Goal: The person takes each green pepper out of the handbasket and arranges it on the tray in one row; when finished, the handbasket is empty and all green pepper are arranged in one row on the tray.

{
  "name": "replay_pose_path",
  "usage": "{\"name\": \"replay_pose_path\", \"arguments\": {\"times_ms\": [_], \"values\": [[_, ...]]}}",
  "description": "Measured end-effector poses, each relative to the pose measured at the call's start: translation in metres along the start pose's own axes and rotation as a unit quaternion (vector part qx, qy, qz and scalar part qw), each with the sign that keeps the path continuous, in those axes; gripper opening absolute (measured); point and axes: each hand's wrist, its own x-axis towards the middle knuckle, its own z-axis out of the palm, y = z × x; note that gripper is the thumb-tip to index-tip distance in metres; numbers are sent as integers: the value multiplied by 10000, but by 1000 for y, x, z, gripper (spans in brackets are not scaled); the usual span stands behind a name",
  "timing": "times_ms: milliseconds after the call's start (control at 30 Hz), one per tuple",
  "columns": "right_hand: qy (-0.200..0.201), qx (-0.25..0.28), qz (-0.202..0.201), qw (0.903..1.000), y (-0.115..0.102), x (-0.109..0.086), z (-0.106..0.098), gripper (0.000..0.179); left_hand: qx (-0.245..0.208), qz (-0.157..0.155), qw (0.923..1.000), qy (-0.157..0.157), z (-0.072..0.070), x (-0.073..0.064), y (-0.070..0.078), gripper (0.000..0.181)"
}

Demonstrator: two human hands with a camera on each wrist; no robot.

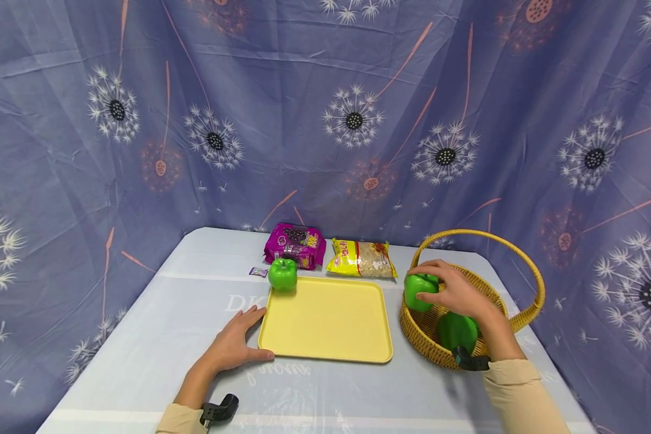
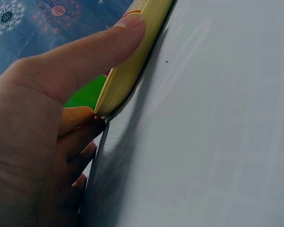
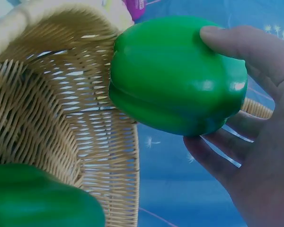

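Pepper (image 1: 420, 295) and right hand (image 1: 458, 292) met, in the head view, at the tray-side part of the wicker basket (image 1: 416, 337): the green pepper stood roughly upright, just left of the palm, clasped between thumb and fingers. A second pepper (image 1: 458, 333) lay in the basket, nearer the wearer and just beside that wrist, while the handle (image 1: 540, 292) arched to the hand's right. Leftward from the right hand, past the rim, stretched the yellow tray (image 1: 328, 319), its middle bare, with a third pepper (image 1: 283, 275) at its far-left corner, ahead of the left hand (image 1: 233, 343). The left wrist view showed that hand's thumb and fingers apart, the thumb against the tray's near edge, beside a corner. Seen from the right wrist, the held pepper's long axis ran outward from the palm, toward the basket's rim; whether it touched the wicker could not be told.
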Motion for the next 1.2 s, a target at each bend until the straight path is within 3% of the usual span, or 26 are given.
{"name": "replay_pose_path", "arguments": {"times_ms": [267, 500, 700, 1200], "values": [[112, 49, -201, 9997, -20, 8, 4, 51, -55, -34, 10000, 6, -1, -2, 1, 113], [120, -128, -277, 9995, -26, 25, 19, 52, -84, 135, 9998, 110, 0, -3, 1, 112], [110, -115, -362, 9992, -34, 44, 32, 54, -54, 95, 9999, 108, 0, -2, 0, 111], [-47, 278, -148, 9995, -17, 86, 79, 51, -69, -72, 10000, -4, -2, -1, 3, 111]]}}
